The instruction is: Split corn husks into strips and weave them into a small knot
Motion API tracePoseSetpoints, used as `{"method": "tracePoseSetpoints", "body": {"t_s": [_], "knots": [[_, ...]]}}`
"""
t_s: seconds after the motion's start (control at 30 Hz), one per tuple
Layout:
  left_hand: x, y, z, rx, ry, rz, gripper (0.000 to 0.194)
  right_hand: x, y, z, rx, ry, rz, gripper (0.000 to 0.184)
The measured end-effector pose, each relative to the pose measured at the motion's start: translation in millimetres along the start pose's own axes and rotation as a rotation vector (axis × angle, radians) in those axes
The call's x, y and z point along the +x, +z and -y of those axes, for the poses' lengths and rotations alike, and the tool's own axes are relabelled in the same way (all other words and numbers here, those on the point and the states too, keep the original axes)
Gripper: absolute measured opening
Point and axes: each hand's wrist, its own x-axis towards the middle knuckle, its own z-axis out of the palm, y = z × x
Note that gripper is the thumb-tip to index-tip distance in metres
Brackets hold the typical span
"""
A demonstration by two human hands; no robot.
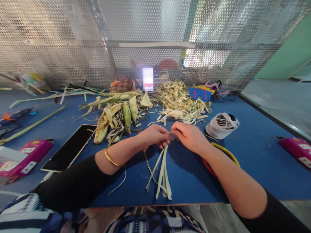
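Left power strip: a magenta power strip (37, 153) is lying at the near left, with a white block resting on it.
Stalk: a long green stalk (35, 124) is stretching diagonally behind that strip.
Tablet: a dark-screened tablet (69, 149) is lying flat and slanted on the blue tabletop (262, 145).
Corn husks: a loose pile of corn husks (127, 115) is spreading just beyond the tablet's far end.
Pouch: a brown checkered pouch (121, 85) is sitting behind the husks.
Left hand: the left hand (155, 136) is wearing a gold bangle (112, 158) at the wrist and pinching the husk strips (162, 174) near their upper ends.
Strips: they are hanging down from the fingertips and fanning out towards the tabletop's near edge, between the forearms.
Shredded husk: a broad heap of shredded husk (179, 100) is lying beyond both hands.
Right hand: the right hand (190, 136) is meeting the left at the fingertips, its fingers pinching narrowly; what is lying between them is too small to tell.
Blue cutout: a blue cutout with red dots (200, 94) is leaning at the heap's right.
Thread spool: a spool of white thread (221, 127) is resting tilted near the right hand.
Ring: a red-and-yellow ring (229, 152) is lying partly under the right forearm.
Right power strip: another magenta power strip (296, 149) is lying at the far right.
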Motion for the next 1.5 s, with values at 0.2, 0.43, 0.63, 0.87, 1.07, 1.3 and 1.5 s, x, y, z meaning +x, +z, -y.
{"method": "tracePoseSetpoints", "body": {"t_s": [0.2, 0.43, 0.63, 0.87, 1.07, 1.3, 1.5], "knots": [[0, -2.8, -1, -0.006, 0.002, 0.07, 0.017, 1, 3, 3, -0.091, 0.133, 0.039, 0.011], [0, -0.4, 1, 0.0, 0.01, 0.004, 0.016, 4, 7, -2, 0.153, 0.191, -0.017, 0.014], [3, 0.2, 6, -0.072, 0.025, -0.052, 0.013, 2, -7, -7, 0.187, 0.349, -0.342, 0.014], [4, 2.1, 5, -0.109, 0.044, -0.099, 0.012, 1, -12, 0, 0.391, 0.39, -0.088, 0.021], [3, 3.6, 5, -0.074, 0.057, -0.081, 0.012, 3, 4, -2, 0.556, 0.439, -0.085, 0.02], [1, 3.3, 5, -0.127, 0.032, -0.129, 0.012, 3, 6, -2, 0.457, 0.405, -0.151, 0.02], [2, 0.7, 6, -0.206, 0.015, -0.165, 0.011, 2, 4, -2, 0.406, 0.309, -0.173, 0.02]]}}
